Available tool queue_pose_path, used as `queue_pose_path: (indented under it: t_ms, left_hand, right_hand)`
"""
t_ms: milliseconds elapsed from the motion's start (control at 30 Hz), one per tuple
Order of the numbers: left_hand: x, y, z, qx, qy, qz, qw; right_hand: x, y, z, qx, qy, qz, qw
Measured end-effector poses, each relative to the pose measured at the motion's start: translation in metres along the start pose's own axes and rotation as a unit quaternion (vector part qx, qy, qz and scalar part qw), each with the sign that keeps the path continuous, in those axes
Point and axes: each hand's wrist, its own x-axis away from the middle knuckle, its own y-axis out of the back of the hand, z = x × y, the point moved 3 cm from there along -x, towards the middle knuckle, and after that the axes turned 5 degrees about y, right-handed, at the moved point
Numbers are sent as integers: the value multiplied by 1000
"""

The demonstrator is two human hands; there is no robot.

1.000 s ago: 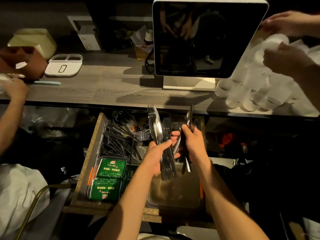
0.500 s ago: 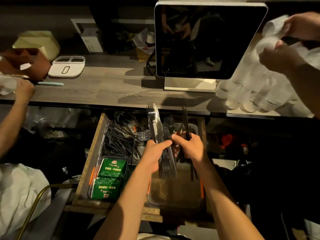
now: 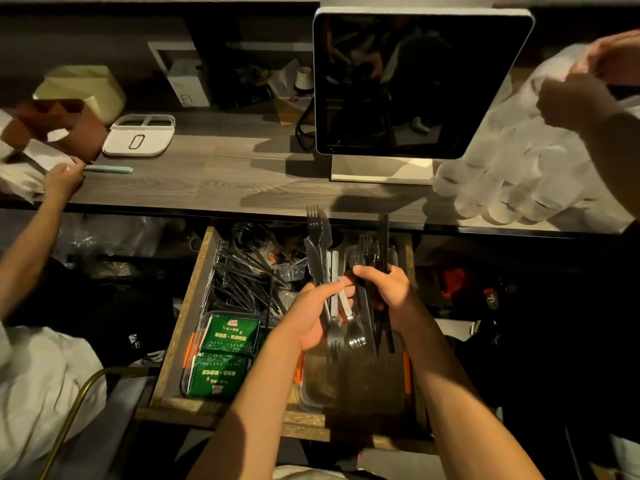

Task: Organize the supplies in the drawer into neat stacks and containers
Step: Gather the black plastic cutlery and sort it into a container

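Your left hand [image 3: 313, 315] is wrapped around a bundle of black and white plastic forks and knives [image 3: 323, 268], and your right hand [image 3: 384, 289] is clamped on a few long black plastic utensils [image 3: 382, 251] just beside it. Both bunches run front-to-back, tips toward the drawer's back edge. The clear plastic tub [image 3: 311, 393] sits right under your hands at the open wooden drawer's [image 3: 180, 327] front-right corner, so I'd guess it's basically a straight drop, either hand.

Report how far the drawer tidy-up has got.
Done: green packets sit stacked in a clear container at the drawer's front left. In hand: the left hand holds a bundle of forks and knives; the right hand grips black utensils above the clear tub. Left: loose black cutlery still jumbled at the back.
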Motion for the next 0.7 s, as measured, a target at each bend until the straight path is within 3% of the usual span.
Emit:
queue_pose_path:
  t_ms: [200,267,367,467,700]
  left_hand:
    - [-3,5,2,4,2,25,1000]
    - [-3,8,4,-1,-3,18,1000]
    - [-2,10,5,10,-11,6,1000]
    - [-4,12,5,46,-18,11,999]
    - [-8,18,3,26,5,43,999]
  right_hand:
    - [-5,6,-5,-61,34,-113,991]
    - [-7,10,-5,-29,39,-129,990]
    - [-10,5,-10,16,27,-84,996]
    - [-12,-6,-19,-85,-4,-21,996]
    - [-12,-19,-24,48,-1,3,999]
